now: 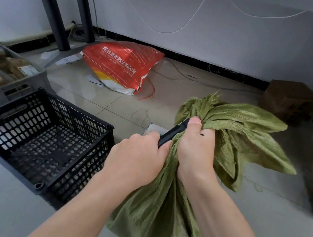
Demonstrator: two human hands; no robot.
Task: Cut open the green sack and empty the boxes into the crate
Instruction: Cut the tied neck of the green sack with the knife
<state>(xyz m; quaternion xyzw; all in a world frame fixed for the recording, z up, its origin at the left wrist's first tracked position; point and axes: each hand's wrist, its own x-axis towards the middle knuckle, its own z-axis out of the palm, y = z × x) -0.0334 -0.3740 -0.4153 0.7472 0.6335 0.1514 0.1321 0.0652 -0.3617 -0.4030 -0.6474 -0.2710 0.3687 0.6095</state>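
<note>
A green woven sack (157,210) hangs in front of me, its neck bunched and its loose top (238,129) flopping to the right. My right hand (198,147) grips the bunched neck. My left hand (139,156) is closed around a black cutter (171,134) whose tip points up along the neck beside my right thumb. The blade itself is hidden. A black perforated crate (45,141) stands on the floor to the left, with nothing in it. The sack's contents are hidden.
A grey bin (23,85) with brown boxes sits at far left. A red printed bag (123,66) lies by the wall near dark table legs (52,5). Cardboard boxes (289,100) stand at the right. Cables trail on the tiled floor.
</note>
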